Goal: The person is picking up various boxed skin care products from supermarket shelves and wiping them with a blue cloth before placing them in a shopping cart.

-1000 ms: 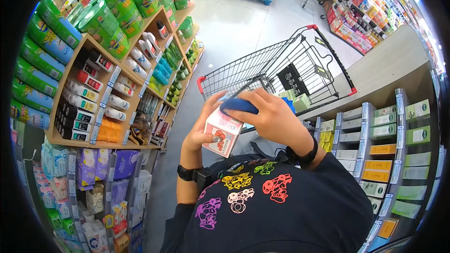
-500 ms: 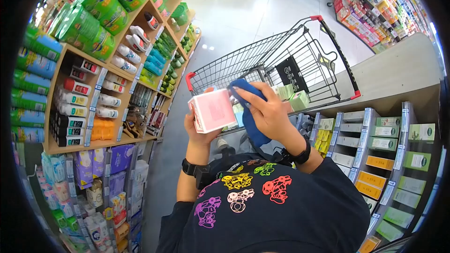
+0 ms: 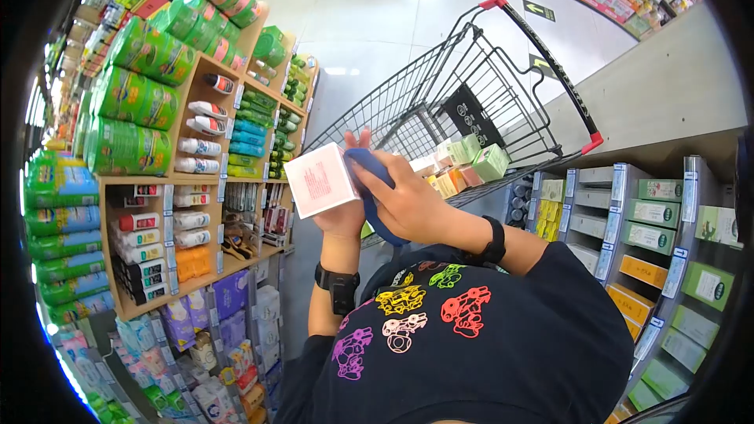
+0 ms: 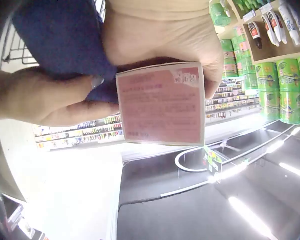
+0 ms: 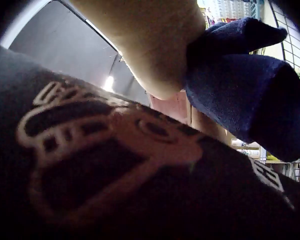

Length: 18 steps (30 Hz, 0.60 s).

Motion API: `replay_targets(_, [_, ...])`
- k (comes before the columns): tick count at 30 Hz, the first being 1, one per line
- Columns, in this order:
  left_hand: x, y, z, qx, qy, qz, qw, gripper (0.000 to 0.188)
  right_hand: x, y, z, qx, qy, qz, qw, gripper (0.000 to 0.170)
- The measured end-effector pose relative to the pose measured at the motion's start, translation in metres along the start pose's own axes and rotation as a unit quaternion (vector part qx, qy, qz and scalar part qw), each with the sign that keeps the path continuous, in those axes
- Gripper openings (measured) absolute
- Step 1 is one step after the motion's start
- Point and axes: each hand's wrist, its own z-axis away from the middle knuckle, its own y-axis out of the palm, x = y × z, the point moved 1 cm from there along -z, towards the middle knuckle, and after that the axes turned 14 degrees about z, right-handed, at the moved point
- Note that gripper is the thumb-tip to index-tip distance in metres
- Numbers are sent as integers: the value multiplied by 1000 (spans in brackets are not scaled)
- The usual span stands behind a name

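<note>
A small pink box with white edges [image 3: 323, 180] is held up in front of the chest by my left hand [image 3: 343, 221]. In the left wrist view, the printed pink face of the box [image 4: 160, 107] is toward the camera, with the left palm behind it. My right hand [image 3: 412, 202] grips a dark blue cloth [image 3: 382, 228] and holds it against the side of the box. Folds of the cloth [image 5: 240, 95] hang from the hand in the right wrist view, where the black shirt covers much of the picture.
A wire shopping cart [image 3: 471, 114] stands just ahead, with several small boxes [image 3: 491, 160] inside. On the left, wooden shelves [image 3: 212, 177] carry bottles and green canisters [image 3: 137, 98]. Low shelves of boxed goods [image 3: 652, 239] run along the right.
The box has turned from its printed side to a plain pink face and shifted left. The cloth stays in the right hand at the box's side. The head view has swung, bringing the cart closer.
</note>
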Motion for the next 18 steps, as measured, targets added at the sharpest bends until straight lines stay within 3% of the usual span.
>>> replay_targets(2, [7, -1, -4, -36, 19, 19, 999, 61, -6, -5, -1, -14, 5, -1, 1000, 57])
replay_targets(8, [24, 3, -17, -56, 30, 146, 987, 74, -29, -8, 10, -59, -121, -7, 991, 55])
replay_targets(11, [32, -4, -22, -29, 33, 101, 994, 71, -43, -8, 16, -60, -80, 9, 995, 59])
replay_targets(18, [47, -19, -18, -82, 39, 16, 996, 64, -65, -5, 28, -3, -35, 67, 997, 55])
